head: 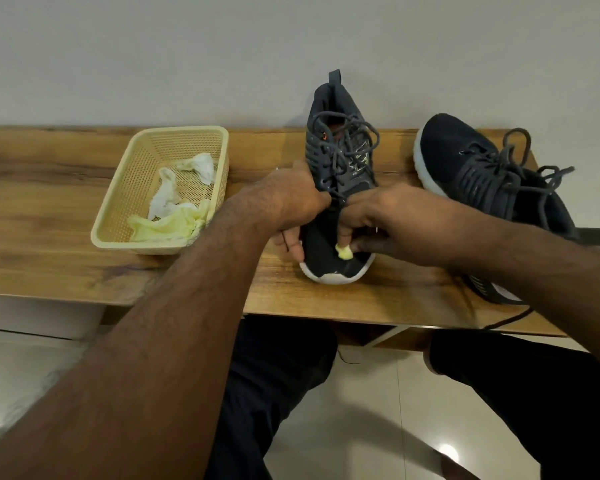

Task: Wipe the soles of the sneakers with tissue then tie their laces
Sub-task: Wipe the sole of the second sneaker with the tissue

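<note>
Hands [293, 199] [378, 220] on near sneaker [333, 251], tissue [344, 251] pinched

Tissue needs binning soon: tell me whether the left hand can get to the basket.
Probably yes: the left hand grips the near sneaker, and bare table lies between it and the basket, whose top is open.

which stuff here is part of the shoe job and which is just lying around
In the job:
- near sneaker, held at its side by the left hand
- yellow tissue wad in the right hand's grip, on the toe
- far sneaker, laces loose

Lying about:
- basket of crumpled tissues
- table
</note>
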